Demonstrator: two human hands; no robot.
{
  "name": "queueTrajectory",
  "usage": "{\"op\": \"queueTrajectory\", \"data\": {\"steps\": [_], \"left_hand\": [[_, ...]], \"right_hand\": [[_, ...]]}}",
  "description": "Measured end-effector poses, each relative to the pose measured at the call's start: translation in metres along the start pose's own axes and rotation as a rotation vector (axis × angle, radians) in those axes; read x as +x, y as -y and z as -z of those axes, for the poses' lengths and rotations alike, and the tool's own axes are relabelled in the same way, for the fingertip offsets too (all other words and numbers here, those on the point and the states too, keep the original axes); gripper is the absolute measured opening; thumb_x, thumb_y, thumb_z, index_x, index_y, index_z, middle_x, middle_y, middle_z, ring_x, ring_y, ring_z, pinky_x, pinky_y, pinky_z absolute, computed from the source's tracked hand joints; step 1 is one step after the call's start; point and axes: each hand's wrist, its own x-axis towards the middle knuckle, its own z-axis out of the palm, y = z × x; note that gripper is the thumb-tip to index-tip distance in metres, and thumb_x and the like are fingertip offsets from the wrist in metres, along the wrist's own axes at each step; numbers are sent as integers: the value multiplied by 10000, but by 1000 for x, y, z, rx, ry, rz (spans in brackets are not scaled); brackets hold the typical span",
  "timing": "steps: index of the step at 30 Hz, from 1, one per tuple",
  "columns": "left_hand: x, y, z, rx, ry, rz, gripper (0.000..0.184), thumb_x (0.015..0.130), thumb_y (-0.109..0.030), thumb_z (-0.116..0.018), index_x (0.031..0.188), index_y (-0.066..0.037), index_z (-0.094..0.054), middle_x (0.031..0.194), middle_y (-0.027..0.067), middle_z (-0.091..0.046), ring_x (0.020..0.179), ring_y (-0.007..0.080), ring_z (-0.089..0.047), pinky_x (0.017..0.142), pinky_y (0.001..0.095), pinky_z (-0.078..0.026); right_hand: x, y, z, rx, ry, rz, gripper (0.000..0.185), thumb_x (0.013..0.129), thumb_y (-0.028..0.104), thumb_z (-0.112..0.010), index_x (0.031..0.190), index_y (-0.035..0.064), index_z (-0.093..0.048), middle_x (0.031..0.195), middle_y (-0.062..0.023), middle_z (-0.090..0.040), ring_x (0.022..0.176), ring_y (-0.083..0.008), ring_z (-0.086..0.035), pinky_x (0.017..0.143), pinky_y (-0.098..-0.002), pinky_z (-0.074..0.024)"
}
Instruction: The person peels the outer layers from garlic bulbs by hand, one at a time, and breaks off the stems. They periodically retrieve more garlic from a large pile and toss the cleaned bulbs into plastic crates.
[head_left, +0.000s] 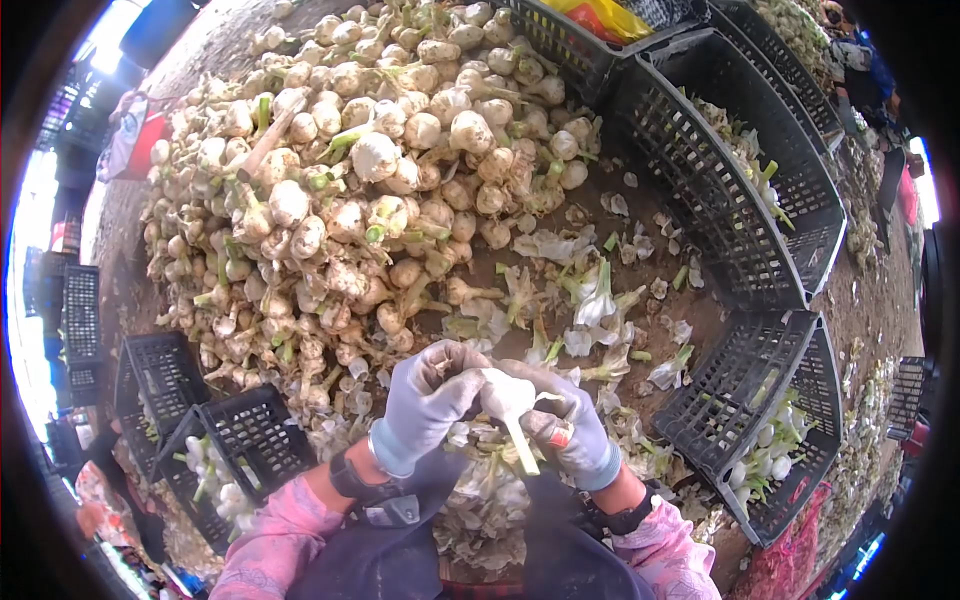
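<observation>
A white garlic bulb (508,398) with a short green-tipped stem is held between my two gloved hands, its stem tilted down toward my lap. My left hand (430,400) has its thumb and fingers closed against the bulb's upper left side. My right hand (565,420) wraps round the bulb's right side, and a small orange-red patch shows at its fingers. Whether a tool is in that hand, I cannot make out. A thin strip of skin sticks out beside the bulb. Just beyond both hands lies a big heap of untrimmed garlic (330,220).
Black plastic crates (715,180) stand along the right. One lower crate (740,400) holds peeled garlic (770,455). More crates (250,430) with bulbs sit at the lower left. Loose skins and leaves (590,300) litter the ground. A pink mesh bag (790,550) lies lower right.
</observation>
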Motion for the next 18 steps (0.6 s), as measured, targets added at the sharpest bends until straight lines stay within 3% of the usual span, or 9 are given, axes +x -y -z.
{"op": "queueTrajectory", "data": {"steps": [3, 6, 7, 8, 9, 13, 16, 17, 18], "left_hand": [[2, -4, 4, 91, -23, 44, 89, 909, -34, -584, 950, 32, -628, 850, 67, -692, 747, 111, -649, 698, 236, -514], [4, 2, 4, 406, 48, -140, 85, 904, -39, -593, 937, 27, -635, 855, 50, -686, 754, 100, -635, 695, 230, -503], [5, -7, 0, 676, 90, -312, 70, 897, -48, -614, 912, 15, -640, 852, 41, -679, 742, 100, -625, 692, 230, -496], [5, -3, -2, 692, 108, -305, 64, 890, -61, -630, 898, 0, -648, 838, 47, -676, 723, 100, -616, 668, 226, -485], [4, 0, -2, 491, 103, -157, 65, 892, -62, -631, 920, -4, -644, 830, 45, -675, 677, 90, -605, 620, 216, -481], [10, -2, 6, -267, -13, 229, 97, 909, -76, -616, 990, -22, -609, 821, 70, -686, 612, 111, -631, 532, 228, -520], [15, -4, 7, -556, -25, 143, 131, 982, -118, -506, 990, -40, -610, 814, 114, -667, 639, 187, -642, 479, 285, -481], [14, 0, 10, -584, 1, 12, 170, 1000, -146, -465, 1002, -47, -604, 855, 110, -651, 640, 195, -618, 499, 300, -481], [15, 2, 17, -684, -50, 61, 207, 1005, -232, -480, 1012, -60, -595, 880, 101, -648, 618, 188, -589, 534, 316, -472]], "right_hand": [[11, 9, 9, -107, 2, 51, 628, 922, 214, -657, 1447, -17, -404, 1405, -150, -507, 1236, -222, -542, 1035, -337, -424], [13, 10, 9, -266, -14, 64, 607, 925, 234, -661, 1433, -2, -426, 1379, -141, -524, 1237, -216, -538, 1049, -341, -413], [13, 9, 8, -346, -5, 67, 601, 926, 246, -666, 1427, 5, -436, 1363, -134, -537, 1233, -213, -540, 1052, -345, -412], [13, 8, 9, -427, 4, 69, 595, 927, 259, -672, 1420, 13, -446, 1346, -128, -550, 1230, -211, -541, 1055, -348, -411], [21, 6, 14, -672, 62, 280, 566, 915, 267, -691, 1385, 35, -477, 1314, -100, -569, 1183, -195, -566, 1020, -344, -438], [14, 0, 6, 70, 16, 5, 520, 918, 258, -679, 1348, 33, -491, 1297, -78, -574, 1109, -145, -582, 857, -279, -483], [11, -10, 8, 318, 71, 53, 603, 914, 320, -674, 1392, 38, -438, 1297, -86, -572, 1092, -135, -581, 803, -263, -480], [10, -12, 8, 267, 58, 72, 674, 904, 386, -672, 1422, 56, -395, 1282, -106, -580, 1077, -165, -596, 803, -268, -484], [7, -11, 9, 309, 17, 52, 678, 891, 392, -688, 1409, 56, -409, 1268, -118, -585, 1045, -177, -602, 793, -273, -485]]}}
